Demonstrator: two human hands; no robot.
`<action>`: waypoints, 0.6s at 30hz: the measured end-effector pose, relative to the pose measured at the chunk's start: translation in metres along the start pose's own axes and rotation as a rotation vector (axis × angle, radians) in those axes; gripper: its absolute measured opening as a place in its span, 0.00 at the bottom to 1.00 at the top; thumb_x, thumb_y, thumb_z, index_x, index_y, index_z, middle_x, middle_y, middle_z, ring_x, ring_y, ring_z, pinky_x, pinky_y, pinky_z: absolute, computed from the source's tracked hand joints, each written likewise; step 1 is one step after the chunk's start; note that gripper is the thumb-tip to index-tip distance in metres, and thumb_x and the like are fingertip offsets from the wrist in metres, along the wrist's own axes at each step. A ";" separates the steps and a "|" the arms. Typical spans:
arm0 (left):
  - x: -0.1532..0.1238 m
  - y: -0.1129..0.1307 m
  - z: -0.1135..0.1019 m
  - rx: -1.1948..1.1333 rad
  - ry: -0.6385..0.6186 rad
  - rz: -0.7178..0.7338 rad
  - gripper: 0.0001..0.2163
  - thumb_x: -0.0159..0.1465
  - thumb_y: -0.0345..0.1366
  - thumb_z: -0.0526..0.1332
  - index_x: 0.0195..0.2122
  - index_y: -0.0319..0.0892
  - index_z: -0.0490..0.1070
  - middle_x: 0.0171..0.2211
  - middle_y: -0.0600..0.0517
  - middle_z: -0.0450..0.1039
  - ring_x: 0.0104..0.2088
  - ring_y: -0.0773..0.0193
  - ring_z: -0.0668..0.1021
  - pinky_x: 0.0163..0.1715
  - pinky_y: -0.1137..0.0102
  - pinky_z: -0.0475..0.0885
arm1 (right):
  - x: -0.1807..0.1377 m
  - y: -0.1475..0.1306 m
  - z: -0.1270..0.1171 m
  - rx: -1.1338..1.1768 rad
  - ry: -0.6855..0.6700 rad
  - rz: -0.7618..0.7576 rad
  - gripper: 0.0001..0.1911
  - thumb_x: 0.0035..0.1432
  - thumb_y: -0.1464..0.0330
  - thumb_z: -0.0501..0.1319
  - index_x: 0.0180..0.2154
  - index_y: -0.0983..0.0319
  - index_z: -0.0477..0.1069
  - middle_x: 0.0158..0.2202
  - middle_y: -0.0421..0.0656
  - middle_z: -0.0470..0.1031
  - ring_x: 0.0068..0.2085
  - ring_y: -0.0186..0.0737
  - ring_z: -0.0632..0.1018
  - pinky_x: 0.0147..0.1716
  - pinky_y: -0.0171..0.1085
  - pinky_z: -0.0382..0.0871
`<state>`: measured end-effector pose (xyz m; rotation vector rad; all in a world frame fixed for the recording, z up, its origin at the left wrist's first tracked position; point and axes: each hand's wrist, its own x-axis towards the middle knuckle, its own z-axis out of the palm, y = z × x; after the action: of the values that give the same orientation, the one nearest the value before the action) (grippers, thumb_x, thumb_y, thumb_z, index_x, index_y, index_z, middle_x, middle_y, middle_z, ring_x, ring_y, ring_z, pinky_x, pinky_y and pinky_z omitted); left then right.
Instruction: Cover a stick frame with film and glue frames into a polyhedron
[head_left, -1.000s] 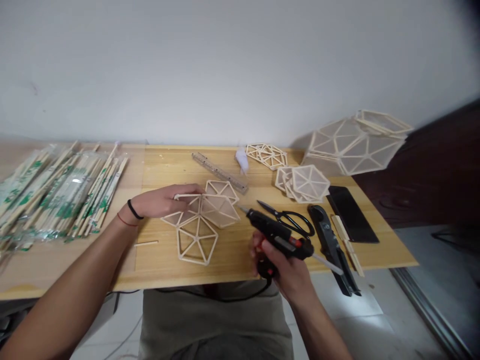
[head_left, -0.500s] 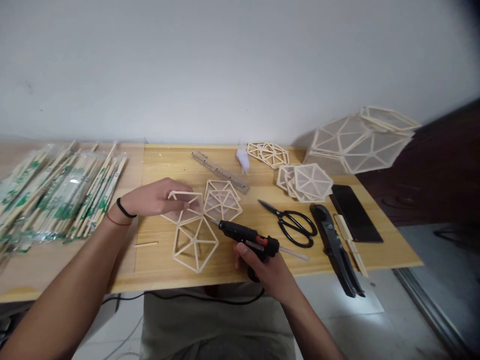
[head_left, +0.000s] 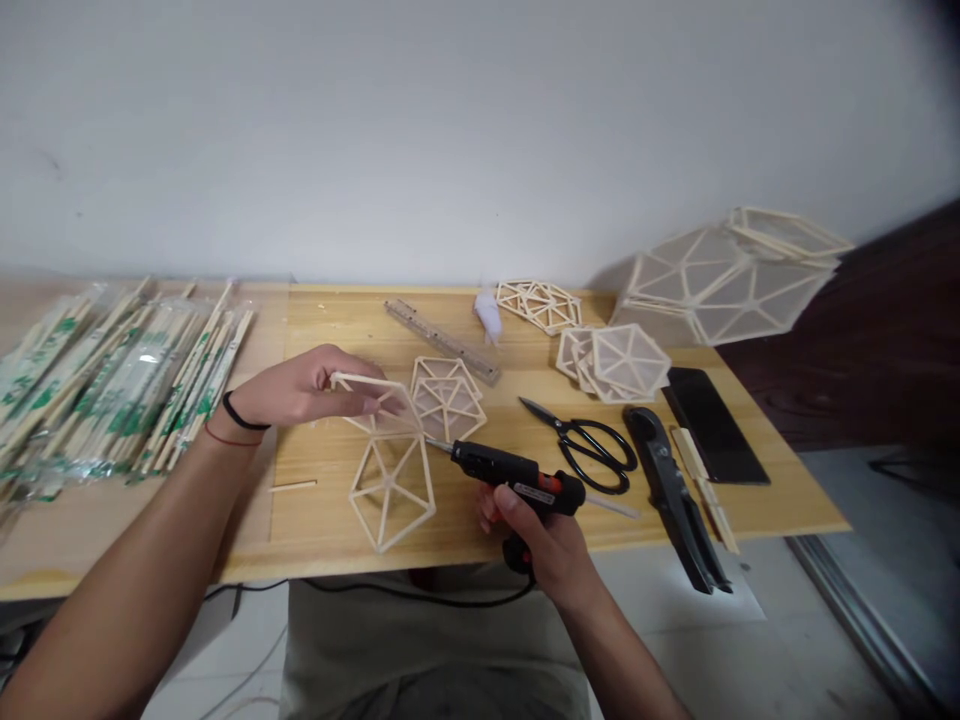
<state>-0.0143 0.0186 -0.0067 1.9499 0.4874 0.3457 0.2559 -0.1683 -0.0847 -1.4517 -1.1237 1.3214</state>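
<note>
My left hand (head_left: 319, 385) pinches a covered pentagonal stick panel (head_left: 382, 408), holding it tilted above the table. Below it is an uncovered pentagonal stick frame (head_left: 389, 484) with spokes meeting in the middle; its upper edge meets the panel's lower edge. A black hot glue gun (head_left: 517, 478) is gripped in my right hand (head_left: 540, 535), with a clear glue stick poking out of its back. Its metal nozzle points left and lies near the right corner where panel and frame meet. Just behind the nozzle, several covered panels (head_left: 448, 398) lie stacked.
Bagged chopsticks (head_left: 127, 380) cover the left side. A clear ruler (head_left: 442, 340), black scissors (head_left: 581, 440), a black cutter tool (head_left: 671, 500) and a phone (head_left: 716, 425) lie right of centre. More panels (head_left: 626, 362) and a large assembled piece (head_left: 727, 280) stand at the back right.
The glue gun has moved slightly right and is still by the joint. The held panel has tilted, its right corner shifting right, and the lower frame has turned a little.
</note>
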 end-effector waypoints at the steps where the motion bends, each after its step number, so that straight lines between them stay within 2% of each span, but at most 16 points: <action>1: 0.000 0.000 0.000 0.006 0.000 0.004 0.09 0.69 0.36 0.64 0.42 0.39 0.83 0.36 0.46 0.84 0.35 0.62 0.82 0.36 0.72 0.76 | 0.000 0.000 0.000 0.002 -0.001 0.001 0.28 0.62 0.43 0.62 0.26 0.60 0.70 0.24 0.42 0.70 0.28 0.41 0.72 0.30 0.41 0.71; 18: 0.000 0.000 -0.001 -0.012 -0.004 0.039 0.09 0.70 0.37 0.64 0.42 0.40 0.83 0.37 0.46 0.84 0.36 0.62 0.82 0.38 0.71 0.75 | -0.001 0.000 0.000 -0.031 0.006 0.032 0.30 0.60 0.41 0.62 0.25 0.59 0.66 0.23 0.40 0.67 0.27 0.39 0.69 0.28 0.40 0.69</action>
<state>-0.0142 0.0192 -0.0066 1.9504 0.4437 0.3686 0.2553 -0.1690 -0.0845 -1.5006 -1.1255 1.3257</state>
